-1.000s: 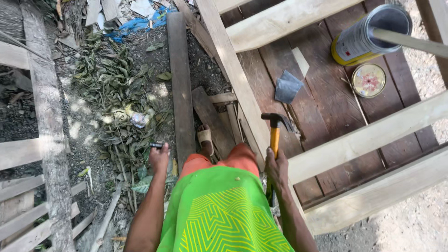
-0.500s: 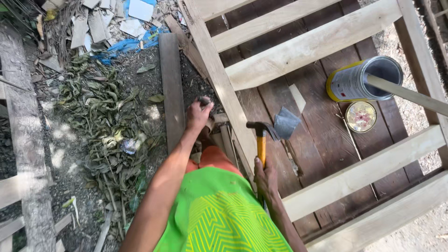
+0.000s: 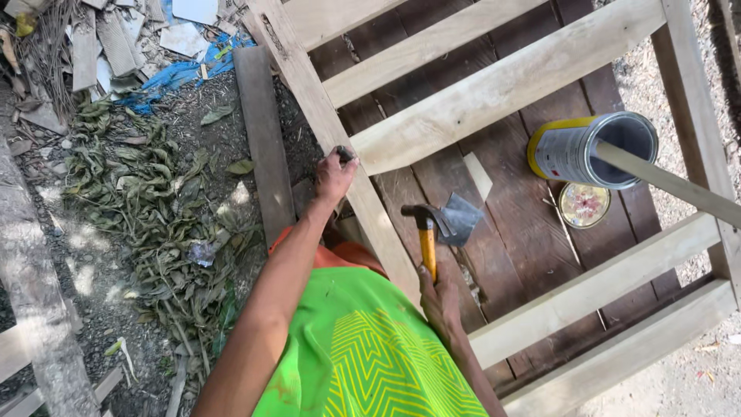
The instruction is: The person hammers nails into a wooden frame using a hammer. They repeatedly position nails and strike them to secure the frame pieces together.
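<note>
Left hand (image 3: pixel 333 176) rests on long side rail of pale wooden frame (image 3: pixel 494 91), fingers curled narrow around small dark object (image 3: pixel 344 153), too small to identify. Right hand (image 3: pixel 438 297) wraps yellow handle of claw hammer (image 3: pixel 426 235), fingers closed tight; dark head up beyond fingers, just beside grey scrap of sheet (image 3: pixel 461 218). Open paint can (image 3: pixel 590 148) with stick inside lies well past hammer; its lid (image 3: pixel 584 205) just beside can

Left hand (image 3: pixel 335 176) risen from ground to pale frame rail (image 3: pixel 351 174); hammer (image 3: pixel 426 235) lifted slightly.
</note>
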